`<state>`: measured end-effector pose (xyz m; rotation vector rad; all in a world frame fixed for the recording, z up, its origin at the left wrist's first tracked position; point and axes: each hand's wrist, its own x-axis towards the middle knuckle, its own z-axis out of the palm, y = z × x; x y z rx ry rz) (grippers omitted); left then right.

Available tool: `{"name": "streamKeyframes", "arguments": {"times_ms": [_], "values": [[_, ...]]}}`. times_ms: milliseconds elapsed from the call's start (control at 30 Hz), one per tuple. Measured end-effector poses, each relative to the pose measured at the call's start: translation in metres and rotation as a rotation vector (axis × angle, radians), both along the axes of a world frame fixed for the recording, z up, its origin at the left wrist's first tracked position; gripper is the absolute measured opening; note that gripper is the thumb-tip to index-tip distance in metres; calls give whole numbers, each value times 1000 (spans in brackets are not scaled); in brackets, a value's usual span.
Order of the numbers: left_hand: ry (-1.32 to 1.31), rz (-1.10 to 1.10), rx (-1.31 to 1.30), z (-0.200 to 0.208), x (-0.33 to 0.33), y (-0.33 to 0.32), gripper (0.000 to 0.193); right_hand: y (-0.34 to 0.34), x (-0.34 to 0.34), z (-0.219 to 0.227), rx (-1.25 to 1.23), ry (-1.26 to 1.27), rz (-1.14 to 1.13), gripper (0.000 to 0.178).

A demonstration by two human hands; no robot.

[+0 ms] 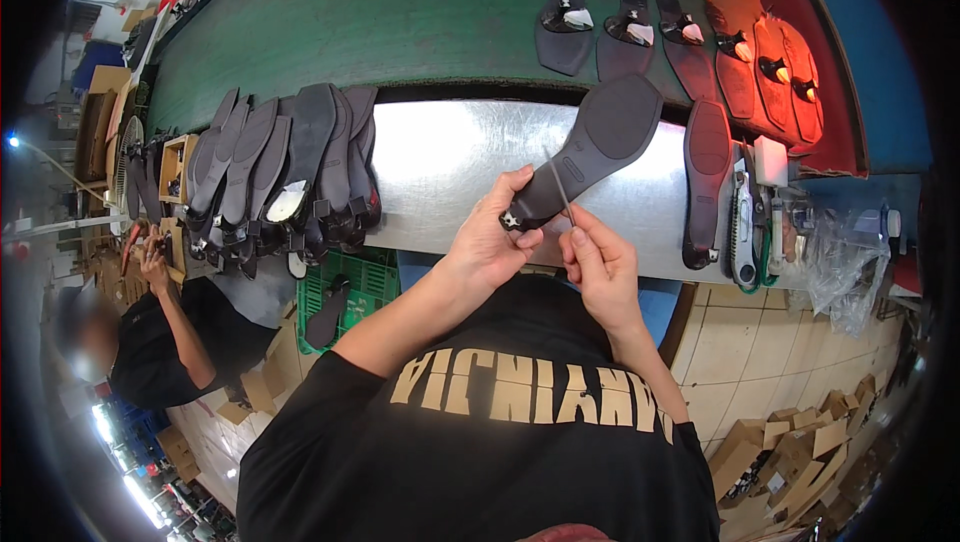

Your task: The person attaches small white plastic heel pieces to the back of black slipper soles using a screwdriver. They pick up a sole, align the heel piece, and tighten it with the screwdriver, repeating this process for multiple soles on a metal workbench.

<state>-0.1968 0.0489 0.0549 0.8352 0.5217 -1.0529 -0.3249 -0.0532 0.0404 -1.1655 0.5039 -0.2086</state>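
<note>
My left hand [495, 232] is closed around the heel end of a dark high-heeled shoe [612, 125], held sole up over the shiny metal table. The heel tip shows a pale, worn-looking end. My right hand [600, 260] pinches a thin, dark rod [560, 185] between thumb and fingers. The rod lies against the narrow waist of the sole; what kind of tool it is I cannot make out. Another dark sole [707, 177] lies lengthwise on the table to the right of my hands.
Many dark shoes [235, 157] are stacked at the table's left. Sandals [628, 27] stand on the green conveyor [400, 12], some under red light. A cutter knife [742, 227] lies at right. A green crate [375, 302] is below; a co-worker [190, 342] sits at left.
</note>
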Motion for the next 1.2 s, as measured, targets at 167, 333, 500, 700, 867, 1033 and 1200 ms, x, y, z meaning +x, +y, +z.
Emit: {"name": "streamKeyframes", "arguments": {"times_ms": [167, 333, 500, 700, 867, 1033, 1200], "values": [[-451, 18, 80, 2, 3, -3, 46, -5, -1, 16, 253, 15, 194, 48], [-906, 53, 132, 5, 2, -9, 71, 9, 1, 17, 406, 25, 216, 55], [-993, -24, 86, -1, 3, -1, 75, 2, 1, 20, 646, 11, 141, 41], [-1123, -40, 144, 3, 12, 6, 92, -9, -3, 35, 101, 132, 237, 22], [-1154, -120, 137, 12, 12, 10, 104, 1, 2, 25, -978, -145, -17, 20], [-1032, -143, 108, 17, 13, 11, 105, 4, 1, 24, -946, -188, 73, 18], [-967, -60, 132, 14, 15, 6, 94, 5, -5, 32, -964, -302, 187, 18]]}}
